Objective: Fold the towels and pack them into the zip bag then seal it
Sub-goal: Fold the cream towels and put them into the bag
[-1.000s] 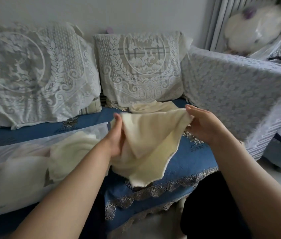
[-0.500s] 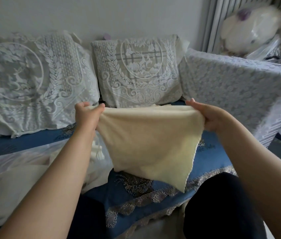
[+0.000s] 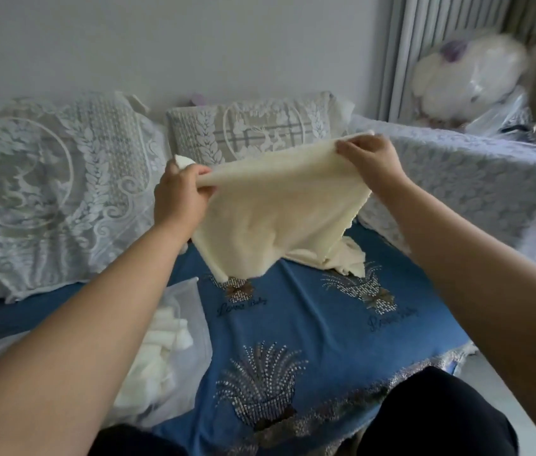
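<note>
- Blue cloth with beaded sheaf motifs covers the sofa seat (image 3: 309, 324), and the broad flat stretch of it in the near middle looks like the working surface where a towel can be laid down and folded
- Lace-covered back cushions (image 3: 62, 192) stand along the far side and a lace-draped armrest (image 3: 474, 199) closes the right, so the work is fenced in on two sides
- The zip bag (image 3: 191, 324), translucent white, lies flat on the seat at the near left, partly under the left forearm; pale folded cloth shows through it, which suggests some packing is done, and whether its mouth is open cannot be told
- The cream towel (image 3: 276, 212) hangs in the air over the far middle of the seat, stretched along its top edge between the two hands so that it drops smooth and its corners can be matched; its lower end dangles just above the blue cloth
- A second cream towel (image 3: 342, 258) lies crumpled on the seat behind the hanging one, to the far right, probably waiting its turn
- The left hand (image 3: 177, 199) has its fingers curled tight round the towel's left corner
- The right hand (image 3: 368, 156), held higher and farther, pinches the right corner between thumb and fingers
</note>
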